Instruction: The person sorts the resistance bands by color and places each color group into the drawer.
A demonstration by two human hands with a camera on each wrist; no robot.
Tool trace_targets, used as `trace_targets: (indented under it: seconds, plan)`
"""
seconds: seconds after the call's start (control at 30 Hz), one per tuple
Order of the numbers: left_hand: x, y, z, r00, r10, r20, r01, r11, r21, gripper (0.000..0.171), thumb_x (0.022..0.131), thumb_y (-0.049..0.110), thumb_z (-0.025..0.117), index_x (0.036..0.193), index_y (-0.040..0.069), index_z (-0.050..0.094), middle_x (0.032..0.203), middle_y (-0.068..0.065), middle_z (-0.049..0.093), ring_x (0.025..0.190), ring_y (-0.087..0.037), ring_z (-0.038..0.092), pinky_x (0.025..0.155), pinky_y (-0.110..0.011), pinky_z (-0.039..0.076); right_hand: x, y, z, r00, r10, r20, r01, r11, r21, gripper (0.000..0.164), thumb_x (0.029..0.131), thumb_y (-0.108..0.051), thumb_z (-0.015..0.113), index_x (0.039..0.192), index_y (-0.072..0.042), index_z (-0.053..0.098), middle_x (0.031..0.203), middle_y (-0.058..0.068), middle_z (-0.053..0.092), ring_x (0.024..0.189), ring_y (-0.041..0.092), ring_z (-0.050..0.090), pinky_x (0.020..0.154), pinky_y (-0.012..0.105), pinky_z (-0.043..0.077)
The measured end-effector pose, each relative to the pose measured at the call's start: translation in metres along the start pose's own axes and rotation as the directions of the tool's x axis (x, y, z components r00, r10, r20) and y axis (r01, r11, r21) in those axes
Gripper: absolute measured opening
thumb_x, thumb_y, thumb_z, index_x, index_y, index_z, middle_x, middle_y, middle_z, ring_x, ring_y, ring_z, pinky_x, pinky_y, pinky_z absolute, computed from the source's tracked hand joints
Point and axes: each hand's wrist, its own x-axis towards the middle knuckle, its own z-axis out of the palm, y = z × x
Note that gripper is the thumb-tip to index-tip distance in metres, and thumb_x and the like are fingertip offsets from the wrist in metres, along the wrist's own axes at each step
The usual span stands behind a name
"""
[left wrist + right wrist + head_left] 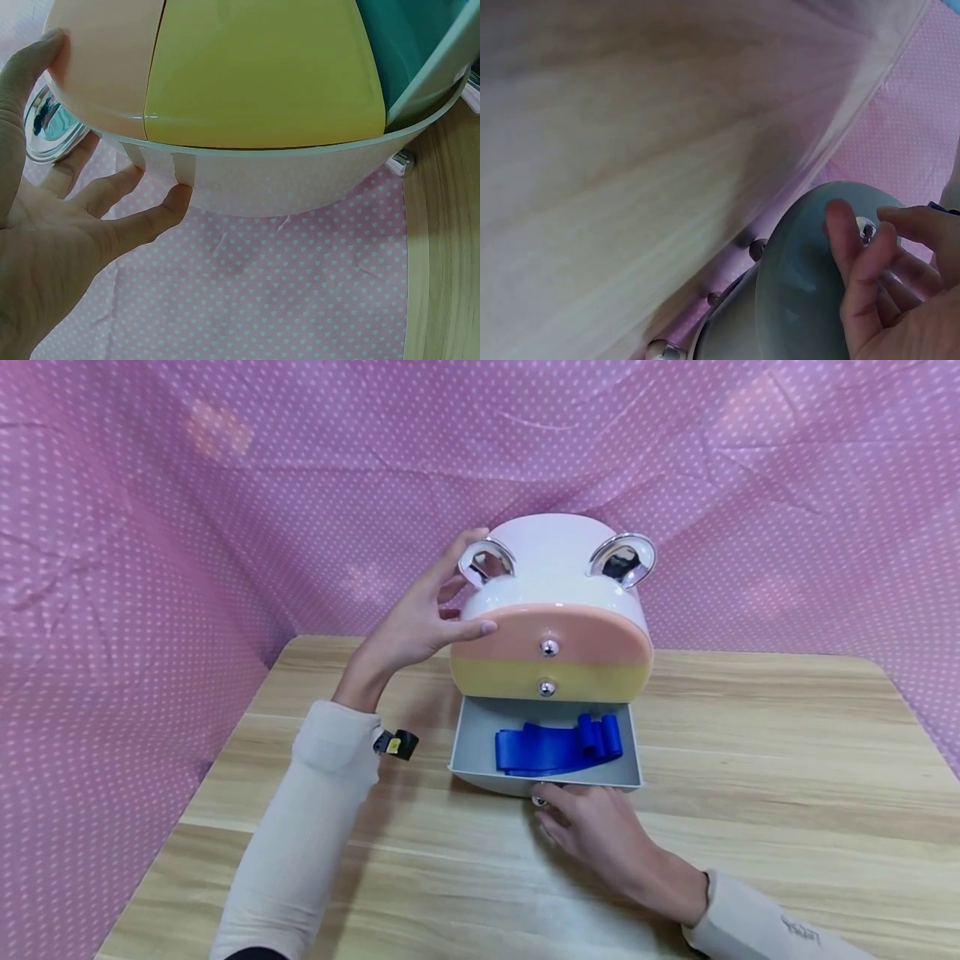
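A small drawer box (pixel 558 581) with a white rounded shell and two silver ears stands on the table. Its peach (pixel 510 635) and yellow (pixel 495 675) drawers are closed; the grey-green bottom drawer (pixel 487 782) is pulled out. Inside lies a folded blue ribbon (pixel 536 752). My left hand (pixel 416 622) holds the box's left edge, thumb on the peach front; the left wrist view has its fingers (pixel 161 214) spread against the white side. With thumb and fingertips, my right hand (pixel 603 835) pinches the bottom drawer's silver knob (pixel 865 229).
Wooden tabletop (pixel 750 777) surrounds the box on both sides and in front. A pink dotted cloth (pixel 337 485) hangs behind and to the left and right. A black strap piece (pixel 397 744) sticks out from the left wrist.
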Motion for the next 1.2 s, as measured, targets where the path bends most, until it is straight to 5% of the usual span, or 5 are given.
trace_targets:
  seconds: [0.17,0.33,0.53,1.2]
  plan:
    - [0.0,0.0,0.0,1.0,-0.002,0.003,0.002,1.0,-0.009,0.1,0.088,0.018,0.087,0.163,0.043,0.026,0.171,0.004,0.027,0.157,-0.036,0.034,0.118,-0.064,0.043,0.005,0.003,0.001,0.999,0.026,0.038,-0.026,1.0,0.017,0.013,0.092,-0.01,0.078,0.104,-0.014,0.078,0.087,-0.004,0.079,0.062,0.0,0.061,0.056,0.02,0.054]
    - [0.0,0.0,0.0,1.0,-0.006,0.002,0.006,1.0,-0.022,0.101,0.087,0.018,0.087,0.163,0.044,0.027,0.169,0.003,0.031,0.156,-0.035,0.036,0.117,-0.061,0.044,0.013,0.011,0.002,0.999,0.034,-0.012,-0.034,0.999,-0.011,0.012,0.092,-0.006,0.077,0.101,-0.015,0.079,0.088,-0.005,0.078,0.07,0.006,0.067,0.061,0.026,0.058]
    - [-0.001,-0.001,0.0,1.0,-0.015,-0.001,0.015,1.0,-0.025,0.102,0.086,0.017,0.088,0.163,0.045,0.027,0.168,0.002,0.034,0.154,-0.033,0.039,0.117,-0.058,0.046,0.029,0.026,0.004,0.997,0.018,-0.076,-0.022,0.998,-0.052,0.012,0.092,-0.003,0.075,0.095,-0.014,0.076,0.074,-0.009,0.065,0.067,0.006,0.057,0.058,0.027,0.054]
    - [0.001,0.001,-0.002,1.0,-0.001,0.012,0.002,0.999,-0.046,0.102,0.087,0.013,0.087,0.164,0.042,0.027,0.173,0.006,0.026,0.157,-0.031,0.034,0.118,-0.058,0.045,0.069,0.053,0.007,0.989,0.09,-0.118,-0.098,0.993,-0.068,0.013,0.094,-0.005,0.073,0.1,-0.013,0.081,0.093,0.003,0.08,0.076,0.022,0.073,0.061,0.043,0.06]
